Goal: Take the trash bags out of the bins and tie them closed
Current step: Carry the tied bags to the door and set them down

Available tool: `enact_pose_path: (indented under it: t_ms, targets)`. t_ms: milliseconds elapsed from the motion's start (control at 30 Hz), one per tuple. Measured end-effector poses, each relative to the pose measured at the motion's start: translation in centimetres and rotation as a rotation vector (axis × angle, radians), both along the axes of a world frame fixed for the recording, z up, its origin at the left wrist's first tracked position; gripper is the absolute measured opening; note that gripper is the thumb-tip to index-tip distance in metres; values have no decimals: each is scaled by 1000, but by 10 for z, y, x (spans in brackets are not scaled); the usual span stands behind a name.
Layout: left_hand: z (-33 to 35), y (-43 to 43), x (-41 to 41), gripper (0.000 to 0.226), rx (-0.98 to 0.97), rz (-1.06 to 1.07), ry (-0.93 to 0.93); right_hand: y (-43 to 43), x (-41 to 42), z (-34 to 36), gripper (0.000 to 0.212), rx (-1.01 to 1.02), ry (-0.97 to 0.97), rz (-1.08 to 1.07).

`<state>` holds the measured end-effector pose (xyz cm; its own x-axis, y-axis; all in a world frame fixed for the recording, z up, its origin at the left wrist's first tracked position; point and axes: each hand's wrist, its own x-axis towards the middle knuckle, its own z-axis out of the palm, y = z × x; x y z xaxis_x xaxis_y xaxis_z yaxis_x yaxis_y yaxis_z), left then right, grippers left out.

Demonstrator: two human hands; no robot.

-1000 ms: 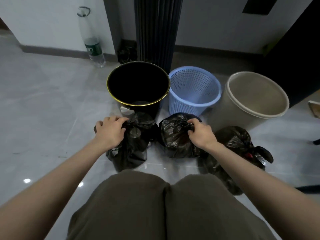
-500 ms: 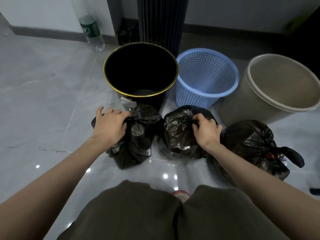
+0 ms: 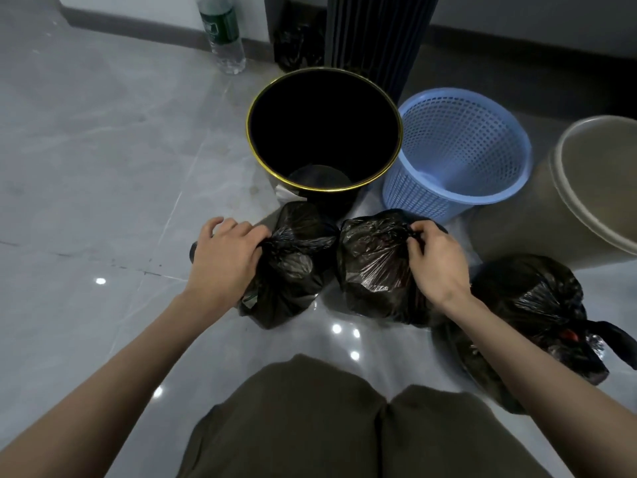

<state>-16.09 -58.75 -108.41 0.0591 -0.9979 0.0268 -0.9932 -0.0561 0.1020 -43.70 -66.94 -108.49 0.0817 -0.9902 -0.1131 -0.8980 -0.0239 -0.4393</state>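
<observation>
**Both hands on the necks of two tied black bags**

Head view: your left hand (image 3: 225, 260) lies knuckles up, forearm stretched forward from the lower left. Its fingers (image 3: 241, 232) curl loosely round the gathered neck of the left trash bag (image 3: 293, 270), with the little finger lifted off it; the bag's bulk bulges just right of and below those fingers. Your right hand (image 3: 436, 263) reaches in from the lower right, wrist bent slightly inward. Its fingertips (image 3: 415, 236) are pinched shut on the twisted top of the middle trash bag (image 3: 372, 267), which sits to the left of and under them. The two bags touch each other on the floor (image 3: 103, 167).

A third trash bag (image 3: 531, 305) lies on the floor right of your right forearm, apart from your fingers, a tied tail trailing to its right.

Beyond your left fingers stands the black bin (image 3: 324, 191) with a gold rim. Beyond your right fingers sits the blue basket (image 3: 458, 188), and farther right the beige bin (image 3: 517, 229). No bag lines any of them. A plastic bottle (image 3: 224, 32) stands by the far wall.
</observation>
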Motion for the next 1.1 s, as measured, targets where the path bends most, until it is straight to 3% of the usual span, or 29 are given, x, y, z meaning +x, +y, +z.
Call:
enact_pose_path:
  t_ms: [300,800,1100]
  targets:
    - [90,29,16,19,-26,70,-14,23,24,92,30,174,-5,28]
    - [451,113,49,21,68,352,67,66,88,460,28,227,-76,246]
    - [567,169,73,26,-10,591,68,79,137,580,29,195,-168,403]
